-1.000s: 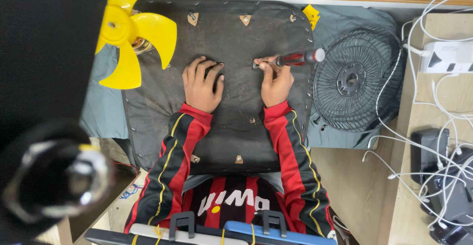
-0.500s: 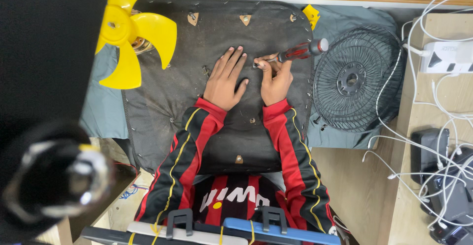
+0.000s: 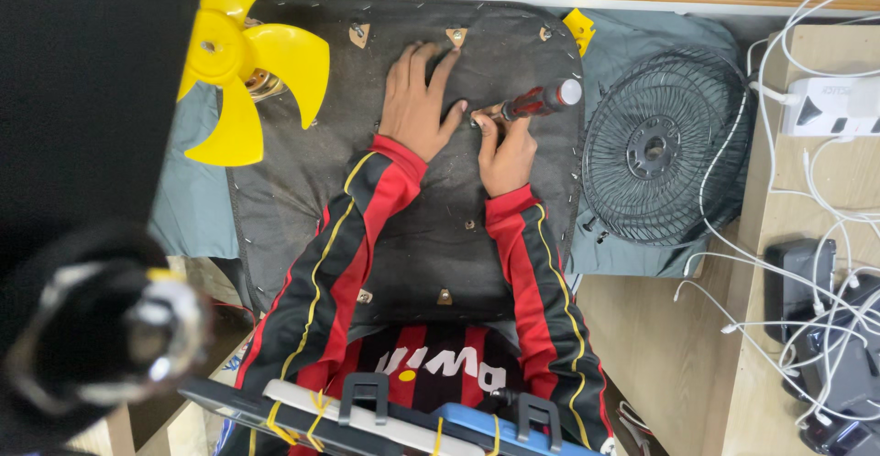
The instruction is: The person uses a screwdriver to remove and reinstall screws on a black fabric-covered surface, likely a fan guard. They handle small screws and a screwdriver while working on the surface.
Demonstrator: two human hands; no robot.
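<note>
Right hand pinches rigid, light screwdriver by its grippy handle; left hand spread flat on stiff panel

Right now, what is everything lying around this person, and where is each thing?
Fan blade: one, yellow, upper left.
Padded panel: one, dark, centre, flat under both hands.
Metal brackets: several, small, along the panel's edges.
Screwdriver: one, red and black handle, tip down on the panel.
Fan grille: one, black wire, right, on grey cloth.
Power strip: one, white, far right.
Cables: many, white, right.
Left hand: flat on the panel.
Right hand: shut round the screwdriver.
</note>
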